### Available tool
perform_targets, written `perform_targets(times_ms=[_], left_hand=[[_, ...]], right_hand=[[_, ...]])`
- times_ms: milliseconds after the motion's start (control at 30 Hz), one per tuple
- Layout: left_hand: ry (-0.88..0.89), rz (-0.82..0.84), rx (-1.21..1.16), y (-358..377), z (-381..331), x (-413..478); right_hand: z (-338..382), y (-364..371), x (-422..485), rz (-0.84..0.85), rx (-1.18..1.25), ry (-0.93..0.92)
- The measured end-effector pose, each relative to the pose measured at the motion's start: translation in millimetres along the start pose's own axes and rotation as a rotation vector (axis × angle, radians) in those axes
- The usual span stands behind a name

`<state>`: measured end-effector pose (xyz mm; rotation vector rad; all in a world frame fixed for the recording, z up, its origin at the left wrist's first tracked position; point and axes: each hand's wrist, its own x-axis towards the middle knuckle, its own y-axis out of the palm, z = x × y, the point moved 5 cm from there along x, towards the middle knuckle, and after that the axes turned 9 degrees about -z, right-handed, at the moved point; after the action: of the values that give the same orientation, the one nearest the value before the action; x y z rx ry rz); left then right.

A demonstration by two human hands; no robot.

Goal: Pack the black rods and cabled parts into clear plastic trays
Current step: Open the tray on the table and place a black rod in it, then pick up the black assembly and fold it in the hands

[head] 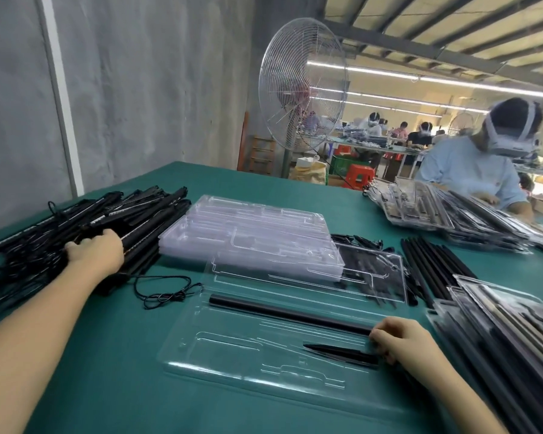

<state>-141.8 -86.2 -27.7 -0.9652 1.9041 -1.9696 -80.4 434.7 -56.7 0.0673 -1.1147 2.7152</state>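
A clear plastic tray (232, 358) lies open in front of me on the green table. A long black rod (282, 313) sits in its upper channel, and a short pointed black piece (342, 352) lies in a lower slot. My right hand (398, 339) rests at the tray's right end, fingers curled against the ends of both parts. My left hand (96, 253) reaches far left and grips a part in the heap of black cabled parts (60, 236). A loose black cable (166, 289) trails from the heap toward the tray.
A stack of empty clear trays (251, 233) sits behind the open one. Loose black rods (433, 267) lie to the right, with filled trays (514, 336) piled at the right edge. Another person (470, 173) works across the table. A standing fan (301, 95) is behind.
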Motion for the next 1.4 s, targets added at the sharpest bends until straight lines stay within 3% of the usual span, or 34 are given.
perform_targets(times_ms=[233,433,600,700,800,867,967,1033,1267,1333,1400], left_hand=[[0.059,-0.284,-0.375,-25,0,-3],[0.382,-0.359,-0.369,-61,-37,-19],[0.778,-0.473,-0.364,-105,-83,-86],[0.985,-0.53,-0.4,-121,-102,-136],[1.098,-0.544,-0.517,-130,-114,-176],[1.153,-0.524,-0.569,-131,-125,-199],[1.281,-0.552,-0.632,-134,-151,-236],[1.336,-0.592,-0.659,-136,-167,-255],[1.138,-0.636,-0.67,-129,-158,-257],[0.948,-0.53,-0.552,-122,-146,-244],[0.781,-0.317,-0.407,-109,-129,-227]], right_hand=[[1,-1,-1,-0.026,-0.011,-0.005],[5,-2,-4,-0.039,-0.054,-0.018],[34,1,-17,-0.172,-0.097,-0.219],[61,1,-26,-0.175,0.193,-0.256],[83,4,-36,0.07,0.847,-0.086],[94,3,-44,0.213,1.159,-0.021],[105,2,-54,0.372,1.319,-0.021],[104,-1,-53,0.35,1.338,0.001],[75,-17,-34,-0.02,1.368,0.196],[71,-20,-32,-0.09,1.357,0.179],[68,-27,-30,-0.158,1.379,0.154]])
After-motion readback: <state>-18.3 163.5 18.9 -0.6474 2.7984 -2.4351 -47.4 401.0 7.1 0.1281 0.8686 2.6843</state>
